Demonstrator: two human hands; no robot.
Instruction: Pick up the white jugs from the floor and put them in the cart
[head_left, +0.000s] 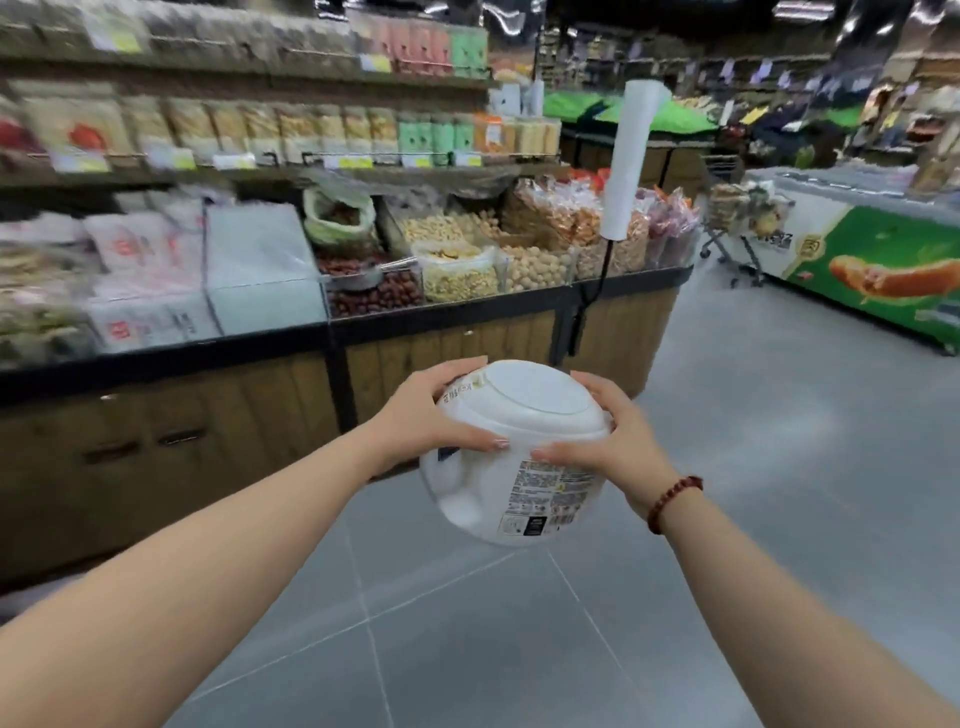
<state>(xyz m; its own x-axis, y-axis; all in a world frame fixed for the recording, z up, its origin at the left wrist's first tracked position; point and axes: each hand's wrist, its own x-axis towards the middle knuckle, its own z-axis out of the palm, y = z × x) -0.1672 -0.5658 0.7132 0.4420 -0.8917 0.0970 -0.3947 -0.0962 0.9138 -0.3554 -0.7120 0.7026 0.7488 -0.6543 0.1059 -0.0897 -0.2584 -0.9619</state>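
A shop's grey tiled floor lies under the left hand and right hand. Food shelves stand past the left hand and a freezer past the right. Both hands grip the white jug between them, in the air.

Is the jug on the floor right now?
No, the left hand and right hand grip the jug from either side, up off the floor.

Both hands are on the white jug: left hand and right hand grip its sides, base tipped toward the camera, held above the grey tiled floor. Behind it runs a counter of nuts and dried fruit. A beaded bracelet circles the right wrist.
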